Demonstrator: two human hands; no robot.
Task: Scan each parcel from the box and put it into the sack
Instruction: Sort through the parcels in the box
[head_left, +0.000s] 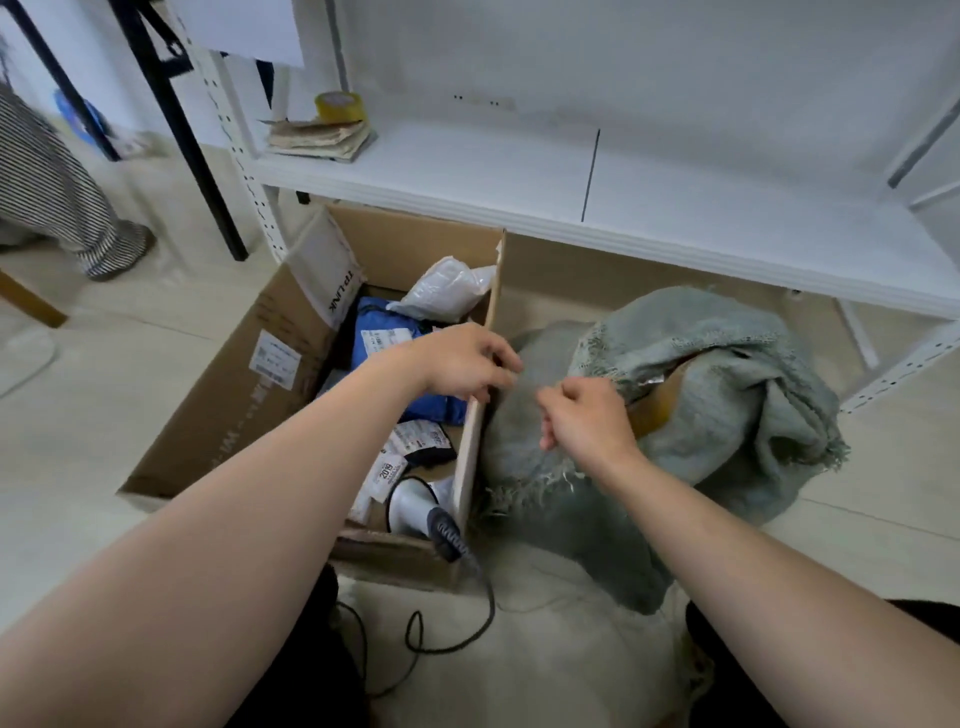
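Observation:
An open cardboard box (234, 384) stands on the floor with several parcels inside: a blue one (387, 338), a white plastic one (447, 286) and small dark ones with white labels (418, 441). A white scanner with a dark handle (415, 506) lies in the box's near corner. To the right slumps the grey-green woven sack (727, 353), and a brown parcel (662, 400) shows in its mouth. My left hand (462, 364) grips the top edge of the box's right wall. My right hand (582, 421) is curled on the sack's fabric near its frayed rim.
A white metal shelf (519, 176) hangs over the box and sack, holding a yellow tape roll (340, 106) and a stack of worn paper (317, 137). The scanner's black cable (467, 623) loops on the floor by my knees. A person's striped trouser leg (57, 192) is at the left.

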